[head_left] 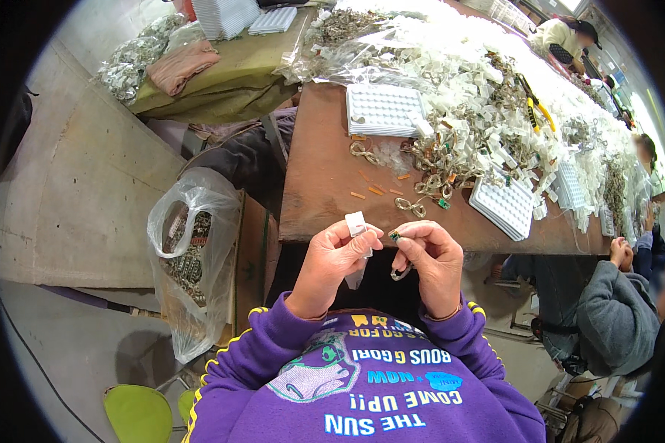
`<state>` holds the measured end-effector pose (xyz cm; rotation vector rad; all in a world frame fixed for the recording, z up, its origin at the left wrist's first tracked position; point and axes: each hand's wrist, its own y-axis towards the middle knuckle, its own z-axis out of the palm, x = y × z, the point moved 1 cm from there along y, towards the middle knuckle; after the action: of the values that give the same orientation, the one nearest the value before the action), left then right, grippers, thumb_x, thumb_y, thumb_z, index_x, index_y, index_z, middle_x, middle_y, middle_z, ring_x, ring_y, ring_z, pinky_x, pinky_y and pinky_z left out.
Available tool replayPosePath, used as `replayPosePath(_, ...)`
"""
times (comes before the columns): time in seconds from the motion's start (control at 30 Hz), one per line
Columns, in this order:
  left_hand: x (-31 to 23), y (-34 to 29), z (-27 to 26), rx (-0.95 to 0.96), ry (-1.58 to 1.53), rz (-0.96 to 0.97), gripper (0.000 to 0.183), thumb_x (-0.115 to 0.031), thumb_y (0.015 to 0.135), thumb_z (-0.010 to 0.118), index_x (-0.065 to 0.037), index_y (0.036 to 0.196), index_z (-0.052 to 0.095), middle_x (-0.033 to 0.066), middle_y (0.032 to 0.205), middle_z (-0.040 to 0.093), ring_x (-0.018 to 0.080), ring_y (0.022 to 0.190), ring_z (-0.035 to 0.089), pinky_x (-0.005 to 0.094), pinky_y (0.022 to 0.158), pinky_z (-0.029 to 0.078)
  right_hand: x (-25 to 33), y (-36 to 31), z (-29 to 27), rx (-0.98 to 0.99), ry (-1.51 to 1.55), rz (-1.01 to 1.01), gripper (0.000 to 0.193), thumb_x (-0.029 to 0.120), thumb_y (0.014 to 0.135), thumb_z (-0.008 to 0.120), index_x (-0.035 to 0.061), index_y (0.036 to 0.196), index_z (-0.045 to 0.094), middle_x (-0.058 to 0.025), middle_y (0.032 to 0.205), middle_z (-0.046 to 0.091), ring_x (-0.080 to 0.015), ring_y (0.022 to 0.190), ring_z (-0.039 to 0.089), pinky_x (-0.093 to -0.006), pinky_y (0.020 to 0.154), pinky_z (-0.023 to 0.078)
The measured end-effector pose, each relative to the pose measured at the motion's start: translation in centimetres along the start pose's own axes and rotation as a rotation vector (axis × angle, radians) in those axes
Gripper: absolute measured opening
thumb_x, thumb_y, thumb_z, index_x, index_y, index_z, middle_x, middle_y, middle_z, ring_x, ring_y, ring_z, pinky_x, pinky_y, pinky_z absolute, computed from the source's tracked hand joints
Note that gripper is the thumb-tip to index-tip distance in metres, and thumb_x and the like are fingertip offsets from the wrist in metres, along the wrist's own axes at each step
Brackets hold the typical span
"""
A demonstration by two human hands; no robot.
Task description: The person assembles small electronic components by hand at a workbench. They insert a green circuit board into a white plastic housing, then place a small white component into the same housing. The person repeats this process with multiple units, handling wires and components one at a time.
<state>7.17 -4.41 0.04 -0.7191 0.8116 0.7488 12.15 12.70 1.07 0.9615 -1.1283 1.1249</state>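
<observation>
My left hand (331, 260) pinches a small clear plastic bag (355, 275) with a white label (355, 224) at its top. Close beside it, my right hand (434, 262) is closed on a small coiled cable (400, 274) with a green end piece (395, 236). Both hands are in front of the brown table's (314, 162) near edge, a small gap between them. On the table just beyond lie more coiled cables (410, 207), several small orange strips (377, 190) and a green connector piece (442, 203).
A big heap of small clear bags and cables (458, 88) covers the table. White trays stand at the back (384, 103) and right (502, 207). Yellow-handled pliers (533, 103) lie on the heap. Left are a filled plastic bag (192, 251) and a green stool (137, 413). A person in grey (613, 317) sits right.
</observation>
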Motion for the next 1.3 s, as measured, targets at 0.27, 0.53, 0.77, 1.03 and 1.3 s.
replayPosePath(0.27, 0.3, 0.0, 1.4, -0.026, -0.182, 0.049, 0.036, -0.016, 0.099, 0.060, 0.005, 0.128, 0.058, 0.0049, 0.104, 0.065, 0.0080, 0.081, 0.060, 0.0211, 0.071, 0.050, -0.7, -0.2, 0.1, 0.031, 0.190, 0.090, 0.006, -0.001, 0.093, 0.062, -0.0019, 0.098, 0.064, -0.0067, 0.093, 0.065, -0.0096, 0.069, 0.059, -0.0232, 0.064, 0.048)
replayPosePath(0.53, 0.8, 0.0, 0.7, -0.017, 0.179, 0.279, 0.031, -0.005, 0.093, 0.066, 0.003, 0.123, 0.059, 0.0064, 0.106, 0.067, 0.0108, 0.090, 0.065, 0.0243, 0.081, 0.053, -1.3, -0.2, -0.2, 0.119, 0.434, 0.346, 0.010, 0.010, 0.095, 0.065, 0.0009, 0.099, 0.065, -0.0017, 0.084, 0.065, -0.0066, 0.069, 0.058, -0.0206, 0.063, 0.047)
replayPosePath(0.77, 1.6, 0.2, 0.9, -0.012, -0.010, 0.338, 0.025, 0.000, 0.089, 0.070, -0.001, 0.111, 0.057, 0.0064, 0.103, 0.067, 0.0116, 0.094, 0.065, 0.0253, 0.086, 0.054, -1.4, -0.4, -0.3, 0.144, 0.550, 0.360, 0.013, 0.014, 0.097, 0.062, 0.0018, 0.101, 0.062, -0.0030, 0.081, 0.064, -0.0096, 0.063, 0.056, -0.0253, 0.060, 0.046)
replayPosePath(1.03, 1.5, 0.3, 0.9, 0.000, 0.055, 0.387, 0.023, 0.004, 0.087, 0.070, -0.003, 0.103, 0.055, 0.0047, 0.095, 0.066, 0.0103, 0.089, 0.065, 0.0245, 0.081, 0.055, -1.3, -0.2, 0.0, 0.124, 0.590, 0.429, 0.014, 0.018, 0.098, 0.061, 0.0038, 0.099, 0.061, -0.0019, 0.077, 0.061, -0.0102, 0.060, 0.053, -0.0265, 0.058, 0.043)
replayPosePath(1.3, 1.5, 0.6, 1.6, -0.059, 0.088, 0.393, 0.020, 0.004, 0.087, 0.071, -0.003, 0.099, 0.057, 0.0046, 0.093, 0.066, 0.0088, 0.087, 0.064, 0.0233, 0.078, 0.055, 0.2, -0.2, 0.1, 0.036, 0.013, 0.115, 0.006, 0.004, 0.093, 0.065, -0.0014, 0.091, 0.065, -0.0031, 0.083, 0.064, -0.0094, 0.070, 0.060, -0.0222, 0.066, 0.047)
